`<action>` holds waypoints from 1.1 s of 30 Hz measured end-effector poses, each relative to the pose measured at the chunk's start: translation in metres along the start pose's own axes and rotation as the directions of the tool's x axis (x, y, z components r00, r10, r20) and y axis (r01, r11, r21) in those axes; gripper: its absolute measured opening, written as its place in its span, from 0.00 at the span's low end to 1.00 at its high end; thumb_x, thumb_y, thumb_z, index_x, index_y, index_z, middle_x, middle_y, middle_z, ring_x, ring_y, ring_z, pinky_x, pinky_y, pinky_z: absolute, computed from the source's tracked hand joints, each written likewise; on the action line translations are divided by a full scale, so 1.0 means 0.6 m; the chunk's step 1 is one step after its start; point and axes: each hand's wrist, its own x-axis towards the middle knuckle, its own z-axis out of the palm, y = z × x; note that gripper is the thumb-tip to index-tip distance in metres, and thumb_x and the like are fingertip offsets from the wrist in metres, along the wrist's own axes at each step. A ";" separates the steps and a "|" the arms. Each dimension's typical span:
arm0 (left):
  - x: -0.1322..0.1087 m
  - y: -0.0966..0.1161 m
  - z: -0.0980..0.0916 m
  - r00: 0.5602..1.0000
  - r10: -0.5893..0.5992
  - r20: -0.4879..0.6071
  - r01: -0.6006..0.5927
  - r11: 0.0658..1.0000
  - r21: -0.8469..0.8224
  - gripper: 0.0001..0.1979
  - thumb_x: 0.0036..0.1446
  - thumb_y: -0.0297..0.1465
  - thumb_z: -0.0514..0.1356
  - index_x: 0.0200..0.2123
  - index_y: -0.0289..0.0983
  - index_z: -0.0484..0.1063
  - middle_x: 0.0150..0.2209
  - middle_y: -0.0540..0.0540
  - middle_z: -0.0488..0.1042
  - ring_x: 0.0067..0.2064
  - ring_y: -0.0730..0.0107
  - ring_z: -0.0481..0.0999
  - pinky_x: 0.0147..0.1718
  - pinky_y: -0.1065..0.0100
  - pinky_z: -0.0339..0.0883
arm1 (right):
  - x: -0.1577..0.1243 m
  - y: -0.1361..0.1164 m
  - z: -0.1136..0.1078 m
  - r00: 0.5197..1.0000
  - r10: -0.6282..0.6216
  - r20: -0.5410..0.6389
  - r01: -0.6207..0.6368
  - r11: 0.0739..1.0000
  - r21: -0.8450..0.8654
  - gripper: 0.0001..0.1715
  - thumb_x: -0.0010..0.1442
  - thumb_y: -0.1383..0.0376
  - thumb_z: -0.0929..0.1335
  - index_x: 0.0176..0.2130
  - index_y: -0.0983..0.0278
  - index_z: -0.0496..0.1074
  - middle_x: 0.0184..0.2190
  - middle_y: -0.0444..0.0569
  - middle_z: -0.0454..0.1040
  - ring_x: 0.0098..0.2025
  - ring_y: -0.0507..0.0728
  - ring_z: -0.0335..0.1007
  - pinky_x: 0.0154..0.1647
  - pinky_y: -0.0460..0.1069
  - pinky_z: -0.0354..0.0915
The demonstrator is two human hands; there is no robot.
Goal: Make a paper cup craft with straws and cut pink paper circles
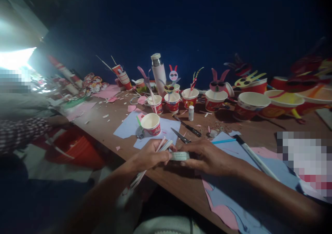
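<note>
My left hand point(151, 154) is closed around a small bundle of thin pale strips point(140, 179), their ends sticking out above and below the fingers. Between my two hands is a roll of clear tape point(179, 155). My right hand point(210, 157) grips its right side with thumb and fingers, and my left fingertips are at its left edge. Just beyond them lies a pair of scissors point(181, 135), partly hidden by my right hand. A red and white paper cup point(151, 124) stands on pale blue paper point(124, 127).
Several decorated paper cups point(216, 101) line the back, beside a white thermos point(158, 71). A dark-handled tool point(192, 128) and a small white bottle point(191, 113) are on the table point(109, 133). Blue and pink paper point(233, 196) lies right. Another person's sleeve point(23, 130) and a red bucket point(77, 151) are left.
</note>
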 end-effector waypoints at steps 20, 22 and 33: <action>-0.009 0.015 0.019 0.933 0.096 -0.347 -0.001 0.964 0.264 0.05 0.47 0.29 0.55 0.22 0.34 0.67 0.19 0.54 0.65 0.23 0.78 0.62 0.23 0.76 0.56 | 0.003 -0.016 0.021 0.991 0.025 -0.134 -0.070 0.936 -0.346 0.09 0.59 0.63 0.61 0.34 0.63 0.69 0.24 0.45 0.71 0.26 0.52 0.65 0.27 0.45 0.49; -0.010 0.016 0.023 0.925 0.082 -0.370 0.029 0.958 0.285 0.05 0.47 0.31 0.56 0.23 0.35 0.67 0.18 0.55 0.63 0.21 0.78 0.60 0.21 0.76 0.54 | 0.003 -0.017 0.028 0.985 0.031 -0.170 -0.101 0.902 -0.419 0.09 0.58 0.64 0.61 0.36 0.62 0.69 0.24 0.45 0.71 0.26 0.53 0.65 0.26 0.46 0.47; 0.001 0.022 0.029 0.919 0.125 -0.373 0.007 0.943 0.333 0.05 0.45 0.28 0.54 0.20 0.35 0.63 0.18 0.55 0.59 0.21 0.78 0.58 0.21 0.75 0.52 | -0.001 -0.036 0.036 0.977 0.063 -0.203 -0.186 0.712 -0.677 0.09 0.57 0.67 0.63 0.38 0.61 0.69 0.25 0.49 0.72 0.26 0.55 0.65 0.22 0.48 0.42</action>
